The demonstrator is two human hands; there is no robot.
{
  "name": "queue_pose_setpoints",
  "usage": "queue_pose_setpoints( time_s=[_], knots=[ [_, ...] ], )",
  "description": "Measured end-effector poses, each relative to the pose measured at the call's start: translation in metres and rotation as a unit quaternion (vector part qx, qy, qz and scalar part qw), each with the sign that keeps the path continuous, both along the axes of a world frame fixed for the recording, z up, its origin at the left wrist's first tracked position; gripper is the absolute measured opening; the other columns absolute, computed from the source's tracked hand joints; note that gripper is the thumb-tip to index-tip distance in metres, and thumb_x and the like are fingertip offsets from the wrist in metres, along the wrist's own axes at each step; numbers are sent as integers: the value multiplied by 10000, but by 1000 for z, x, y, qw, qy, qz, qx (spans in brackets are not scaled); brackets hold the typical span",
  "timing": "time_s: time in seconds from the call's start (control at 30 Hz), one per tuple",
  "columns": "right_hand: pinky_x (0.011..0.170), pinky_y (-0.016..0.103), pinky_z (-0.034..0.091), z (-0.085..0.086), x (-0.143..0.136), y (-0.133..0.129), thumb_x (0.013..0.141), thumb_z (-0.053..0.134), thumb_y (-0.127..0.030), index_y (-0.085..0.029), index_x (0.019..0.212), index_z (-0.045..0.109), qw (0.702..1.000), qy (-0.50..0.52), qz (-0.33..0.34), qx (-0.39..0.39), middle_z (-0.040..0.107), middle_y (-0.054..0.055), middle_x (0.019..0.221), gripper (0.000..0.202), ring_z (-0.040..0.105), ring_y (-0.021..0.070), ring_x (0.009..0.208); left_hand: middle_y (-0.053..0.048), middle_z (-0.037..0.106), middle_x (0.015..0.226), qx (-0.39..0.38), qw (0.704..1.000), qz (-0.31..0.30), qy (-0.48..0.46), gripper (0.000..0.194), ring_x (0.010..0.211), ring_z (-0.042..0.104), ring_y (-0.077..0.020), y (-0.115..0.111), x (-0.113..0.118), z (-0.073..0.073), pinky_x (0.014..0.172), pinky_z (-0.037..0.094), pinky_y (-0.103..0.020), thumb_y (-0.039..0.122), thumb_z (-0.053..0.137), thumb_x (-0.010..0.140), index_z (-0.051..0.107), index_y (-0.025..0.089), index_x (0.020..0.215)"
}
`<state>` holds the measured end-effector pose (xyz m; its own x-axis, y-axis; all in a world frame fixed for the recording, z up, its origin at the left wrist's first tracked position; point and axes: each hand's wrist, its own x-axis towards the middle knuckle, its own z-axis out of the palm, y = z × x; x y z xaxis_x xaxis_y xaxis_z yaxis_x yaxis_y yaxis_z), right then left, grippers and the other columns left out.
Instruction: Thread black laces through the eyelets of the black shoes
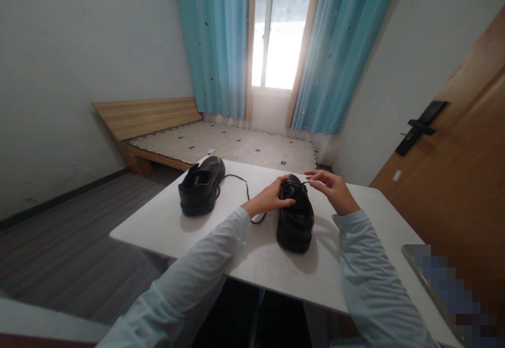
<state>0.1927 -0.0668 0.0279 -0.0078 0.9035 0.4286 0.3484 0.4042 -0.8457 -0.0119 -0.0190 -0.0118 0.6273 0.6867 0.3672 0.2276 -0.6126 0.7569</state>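
A black lace-up shoe [295, 229] stands on the white table [252, 256] in front of me, its heel towards me and its toe pointing away. My left hand [269, 197] grips its left side, with the thumb over the opening and the fingers near the front. Just right of the toe, my right hand [332, 191] pinches a black shoelace [304, 182] that runs out from the shoe. Further left stands a second black shoe [199, 196], untouched, with a loose lace trailing to its right. Lace also lies on the table beside my left wrist.
Behind the table is a low bed [244, 145] with a wooden headboard [150, 116]. Blue curtains [221, 42] flank a bright window [280, 48]. A wooden door [453, 179] with a black handle stands at right. A pixelated flat object [445, 285] lies at the table's right edge.
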Motion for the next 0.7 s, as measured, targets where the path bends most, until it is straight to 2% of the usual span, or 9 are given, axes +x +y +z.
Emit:
queue_pose_setpoints(
  time_s=[0.3,0.47,0.7],
  knots=[
    [862,426,505,5,-2,-6,679,706,-416,-195,681,526,986,167,12,6,653,51,977,285,662,197,875,-145,483,1277,4,1000,-4,6,707,1189,470,-260,1,-1,-2,1014,367,-402,374,667,685,360,144,1280],
    [858,446,507,8,-6,-9,697,674,-472,-204,697,485,984,175,18,5,663,49,956,328,676,182,763,-150,479,1281,1,1000,-3,1,698,1189,468,-264,1,0,-2,1012,366,-411,343,675,676,372,140,1271],
    [695,353,554,7,-1,-8,679,690,-457,-215,699,497,983,183,3,4,623,-3,823,311,623,126,598,-161,449,1310,-7,1000,2,9,692,1212,446,-266,0,0,0,1036,341,-407,328,671,674,377,130,1268]
  ],
)
